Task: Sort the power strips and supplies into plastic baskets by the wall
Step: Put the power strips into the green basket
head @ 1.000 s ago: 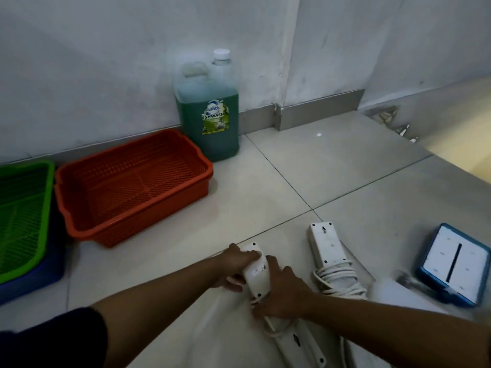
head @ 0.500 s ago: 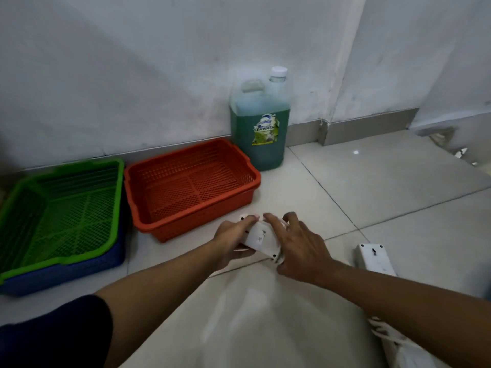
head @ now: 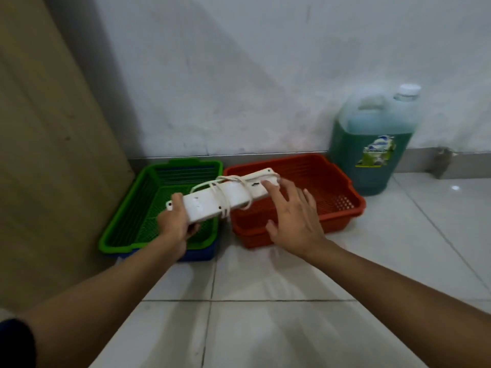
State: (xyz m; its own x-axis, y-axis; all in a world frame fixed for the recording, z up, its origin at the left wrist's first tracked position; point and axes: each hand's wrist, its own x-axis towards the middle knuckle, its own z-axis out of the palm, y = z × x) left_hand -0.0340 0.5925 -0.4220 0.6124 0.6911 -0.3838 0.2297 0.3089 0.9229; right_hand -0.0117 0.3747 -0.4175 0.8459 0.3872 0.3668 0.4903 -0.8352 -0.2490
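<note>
A white power strip (head: 212, 201) with its cord wound around it hangs in the air, spanning the gap above the green basket (head: 127, 221) and the orange basket (head: 342, 211). My left hand (head: 175, 221) grips its near end over the green basket. My right hand (head: 295, 219) has its fingers spread, one fingertip touching the strip's far end over the orange basket. Both baskets look empty. The green basket sits nested in a blue basket (head: 202, 254).
A large jug of green dishwashing liquid (head: 372, 147) stands by the wall right of the orange basket. A beige panel (head: 45, 155) rises at the left beside the green basket. Light floor tiles (head: 265, 328) lie in front.
The power strip was lifted off the floor and carried left toward the baskets. My right hand released its grip and opened; the view swung left, so the other strips are out of sight.
</note>
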